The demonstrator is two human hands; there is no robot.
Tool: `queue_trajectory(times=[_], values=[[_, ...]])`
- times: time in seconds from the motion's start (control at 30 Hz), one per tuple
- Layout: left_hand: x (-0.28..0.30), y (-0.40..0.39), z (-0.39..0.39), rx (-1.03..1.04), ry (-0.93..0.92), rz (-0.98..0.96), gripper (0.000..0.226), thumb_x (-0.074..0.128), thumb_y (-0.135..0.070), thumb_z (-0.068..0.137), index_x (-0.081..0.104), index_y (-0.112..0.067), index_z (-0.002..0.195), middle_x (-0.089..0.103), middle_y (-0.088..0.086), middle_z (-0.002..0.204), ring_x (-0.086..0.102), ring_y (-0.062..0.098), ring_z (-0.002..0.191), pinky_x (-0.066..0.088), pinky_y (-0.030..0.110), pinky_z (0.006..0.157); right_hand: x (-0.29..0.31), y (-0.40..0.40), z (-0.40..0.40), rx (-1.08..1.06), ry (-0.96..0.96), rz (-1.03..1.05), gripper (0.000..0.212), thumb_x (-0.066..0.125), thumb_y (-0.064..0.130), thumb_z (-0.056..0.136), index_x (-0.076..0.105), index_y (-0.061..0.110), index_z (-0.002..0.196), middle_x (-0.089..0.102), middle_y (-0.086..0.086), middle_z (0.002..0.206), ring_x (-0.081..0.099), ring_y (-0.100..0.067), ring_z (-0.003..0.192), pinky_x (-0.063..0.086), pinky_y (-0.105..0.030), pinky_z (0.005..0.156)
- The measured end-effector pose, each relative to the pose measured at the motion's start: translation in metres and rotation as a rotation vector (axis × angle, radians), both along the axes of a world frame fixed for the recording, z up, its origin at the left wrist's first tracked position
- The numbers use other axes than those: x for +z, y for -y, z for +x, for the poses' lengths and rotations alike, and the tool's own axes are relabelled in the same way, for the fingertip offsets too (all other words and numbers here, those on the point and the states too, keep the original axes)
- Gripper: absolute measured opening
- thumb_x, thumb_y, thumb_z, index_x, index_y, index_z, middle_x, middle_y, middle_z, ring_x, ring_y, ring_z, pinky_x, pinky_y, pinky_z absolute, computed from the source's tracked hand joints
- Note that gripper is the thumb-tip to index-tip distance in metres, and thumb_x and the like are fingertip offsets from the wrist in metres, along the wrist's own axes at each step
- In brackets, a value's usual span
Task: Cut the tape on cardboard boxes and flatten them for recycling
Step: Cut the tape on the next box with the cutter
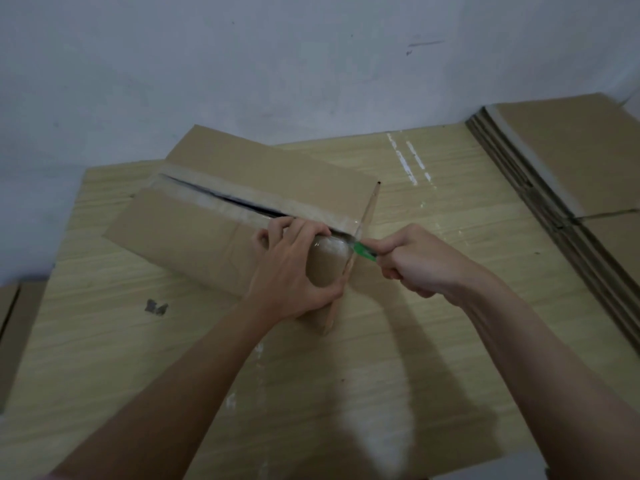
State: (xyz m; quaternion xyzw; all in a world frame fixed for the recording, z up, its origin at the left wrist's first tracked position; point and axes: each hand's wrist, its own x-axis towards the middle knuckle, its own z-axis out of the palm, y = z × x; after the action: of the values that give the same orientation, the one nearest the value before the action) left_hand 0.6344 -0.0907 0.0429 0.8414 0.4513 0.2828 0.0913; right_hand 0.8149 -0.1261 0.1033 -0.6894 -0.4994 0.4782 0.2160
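Both forearms reach in over the wooden table (104, 341); I see the left hand (291, 268) gripping the near end of the cardboard box (214, 216) lying mid-table. Right hand (415, 261) is fisted round a green cutter (365, 251), its blade seemingly at the taped seam (242, 202), already split. Flattened boxes (571, 168) lie stacked far right.

The box (214, 216) at centre frame is plain brown cardboard, its tape (277, 199) a paler glossy strip. The cutter (364, 251) is bright green. The counter (433, 209) shows pale yellow wood grain with white streaks. The flattened stack (561, 174) at right is brown.
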Motion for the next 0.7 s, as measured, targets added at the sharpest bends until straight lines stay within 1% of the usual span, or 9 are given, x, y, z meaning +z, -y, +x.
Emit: queue_trajectory(times=[0.07, 0.17, 0.3, 0.43, 0.5, 0.57, 0.6, 0.67, 0.7], values=[[-0.001, -0.001, 0.001, -0.004, 0.005, -0.014, 0.06, 0.055, -0.059, 0.057, 0.058, -0.022, 0.104, 0.058, -0.01, 0.105, 0.036, 0.015, 0.106, 0.017, 0.028, 0.081, 0.0, 0.001, 0.002, 0.006, -0.004, -0.034, 0.052, 0.041, -0.009, 0.077, 0.067, 0.035, 0.072, 0.031, 0.0, 0.05, 0.017, -0.01, 0.036, 0.014, -0.014, 0.041], [-0.002, -0.002, 0.001, -0.014, 0.02, -0.018, 0.058, 0.056, -0.058, 0.057, 0.058, -0.023, 0.102, 0.058, -0.011, 0.104, 0.037, 0.014, 0.105, 0.016, 0.026, 0.08, 0.0, 0.003, 0.005, 0.004, -0.039, -0.068, 0.05, 0.04, -0.007, 0.081, 0.067, 0.034, 0.076, 0.032, 0.005, 0.046, 0.017, -0.008, 0.035, 0.013, -0.012, 0.041], [-0.003, -0.001, -0.002, -0.022, 0.043, -0.009, 0.055, 0.057, -0.056, 0.06, 0.058, -0.023, 0.103, 0.057, -0.013, 0.105, 0.039, 0.014, 0.107, 0.02, 0.029, 0.083, 0.0, 0.008, 0.005, -0.006, -0.094, -0.075, 0.041, 0.042, -0.001, 0.086, 0.072, 0.025, 0.095, 0.034, 0.005, 0.046, 0.018, -0.007, 0.035, 0.012, -0.013, 0.04], [-0.002, -0.001, 0.0, -0.02, 0.012, 0.007, 0.056, 0.055, -0.057, 0.06, 0.059, -0.021, 0.103, 0.059, -0.01, 0.105, 0.039, 0.015, 0.107, 0.019, 0.03, 0.083, -0.009, 0.011, -0.007, -0.039, -0.014, 0.033, 0.044, 0.039, -0.006, 0.081, 0.075, 0.015, 0.093, 0.04, -0.001, 0.05, 0.024, -0.006, 0.029, 0.018, -0.012, 0.035], [-0.001, -0.004, 0.002, -0.007, 0.002, -0.02, 0.057, 0.053, -0.059, 0.058, 0.059, -0.022, 0.102, 0.059, -0.01, 0.104, 0.037, 0.015, 0.107, 0.019, 0.032, 0.082, -0.013, 0.016, -0.009, -0.067, -0.006, 0.058, 0.045, 0.04, -0.006, 0.081, 0.075, 0.022, 0.085, 0.043, -0.001, 0.051, 0.027, -0.004, 0.027, 0.019, -0.012, 0.032], [-0.002, -0.006, 0.003, 0.0, -0.014, -0.034, 0.058, 0.052, -0.061, 0.057, 0.058, -0.023, 0.101, 0.059, -0.01, 0.104, 0.034, 0.014, 0.107, 0.018, 0.032, 0.08, -0.017, 0.021, -0.008, -0.109, -0.037, 0.064, 0.049, 0.041, -0.005, 0.083, 0.069, 0.033, 0.072, 0.042, 0.0, 0.051, 0.026, -0.004, 0.028, 0.019, -0.012, 0.032], [-0.002, -0.007, 0.004, -0.003, -0.032, -0.046, 0.059, 0.051, -0.064, 0.057, 0.058, -0.024, 0.102, 0.058, -0.011, 0.105, 0.033, 0.013, 0.107, 0.018, 0.032, 0.081, -0.019, 0.022, -0.007, -0.132, -0.063, 0.059, 0.05, 0.041, -0.005, 0.083, 0.067, 0.034, 0.067, 0.042, -0.001, 0.052, 0.026, -0.006, 0.029, 0.019, -0.012, 0.033], [-0.002, -0.011, 0.005, -0.025, -0.087, -0.095, 0.064, 0.046, -0.073, 0.06, 0.058, -0.027, 0.103, 0.056, -0.013, 0.106, 0.032, 0.012, 0.106, 0.023, 0.035, 0.084, -0.025, 0.025, -0.007, -0.169, -0.086, 0.066, 0.051, 0.042, -0.005, 0.082, 0.067, 0.037, 0.069, 0.042, 0.004, 0.048, 0.027, -0.003, 0.029, 0.02, -0.013, 0.032], [-0.001, -0.014, 0.006, -0.034, -0.122, -0.131, 0.067, 0.041, -0.077, 0.062, 0.059, -0.028, 0.104, 0.054, -0.014, 0.106, 0.031, 0.013, 0.106, 0.025, 0.038, 0.086, -0.028, 0.027, -0.007, -0.178, -0.072, 0.091, 0.05, 0.043, -0.004, 0.083, 0.068, 0.039, 0.078, 0.043, 0.013, 0.045, 0.03, 0.0, 0.029, 0.023, -0.014, 0.031]])
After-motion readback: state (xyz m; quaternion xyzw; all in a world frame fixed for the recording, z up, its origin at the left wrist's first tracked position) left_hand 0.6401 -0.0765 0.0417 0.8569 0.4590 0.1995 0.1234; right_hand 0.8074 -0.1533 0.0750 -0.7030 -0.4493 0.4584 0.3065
